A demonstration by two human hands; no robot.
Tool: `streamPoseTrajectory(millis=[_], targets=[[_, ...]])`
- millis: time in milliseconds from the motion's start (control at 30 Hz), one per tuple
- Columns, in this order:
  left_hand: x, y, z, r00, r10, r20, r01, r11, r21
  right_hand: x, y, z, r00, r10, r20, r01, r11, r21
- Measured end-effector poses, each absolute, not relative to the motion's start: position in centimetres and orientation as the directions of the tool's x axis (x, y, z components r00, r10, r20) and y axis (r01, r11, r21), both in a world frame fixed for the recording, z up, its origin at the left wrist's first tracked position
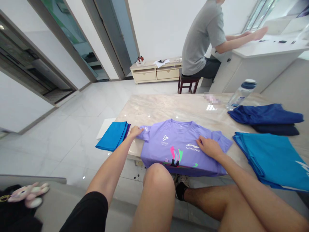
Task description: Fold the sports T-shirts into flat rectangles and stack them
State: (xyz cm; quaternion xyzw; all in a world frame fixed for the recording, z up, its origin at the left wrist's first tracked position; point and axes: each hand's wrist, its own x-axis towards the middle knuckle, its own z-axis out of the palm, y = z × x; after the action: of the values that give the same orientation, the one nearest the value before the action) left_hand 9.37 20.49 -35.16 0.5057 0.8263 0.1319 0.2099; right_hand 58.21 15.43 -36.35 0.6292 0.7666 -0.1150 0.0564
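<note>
The table (154, 104) bore the purple shirt (156, 146), draped over the near edge, collar (182, 124) pointing far; its visible long axis ran left to right, sleeve to sleeve. The right hand (209, 147) rested on its chest beside the logo (192, 148); whether it gripped cloth, I could not tell. The left hand (135, 131) pinched the left-side sleeve (145, 135), the shirt spreading rightward from that grip.

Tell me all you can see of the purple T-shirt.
The purple T-shirt is short-sleeved and smooth-looking, with a round collar, white emblem, white LI-NING lettering and a pink and green print. It lies front up, collar at the far side, on the marble-look table, lower part draped over the near edge. The left hand grips one sleeve; the right hand touches the chest beside the lettering.
</note>
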Motion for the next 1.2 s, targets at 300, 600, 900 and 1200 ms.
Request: streamPoseTrajectory(millis=[300,600,900,1200], targets=[[9.0,19.0,-35.0,-0.32,0.947,0.022,0.682,0.214,0.699,58.4,16.0,-37.0,-0.21,0.952,-0.223,0.977,0.196,-0.083],[8.9,17.2,-31.9,-0.314,0.924,0.217,0.734,0.091,0.674,58.1,15.6,-36.2,-0.214,0.946,-0.242,0.976,0.199,-0.084],[19.8,17.1,-27.4,0.034,0.985,0.169,0.922,-0.096,0.376,57.8,15.4,-35.5,-0.195,0.947,-0.254,0.98,0.18,-0.081],[20.2,16.3,-32.7,0.205,0.959,0.193,0.876,-0.268,0.402,57.7,14.9,-35.4,-0.188,0.951,-0.245,0.98,0.167,-0.103]])
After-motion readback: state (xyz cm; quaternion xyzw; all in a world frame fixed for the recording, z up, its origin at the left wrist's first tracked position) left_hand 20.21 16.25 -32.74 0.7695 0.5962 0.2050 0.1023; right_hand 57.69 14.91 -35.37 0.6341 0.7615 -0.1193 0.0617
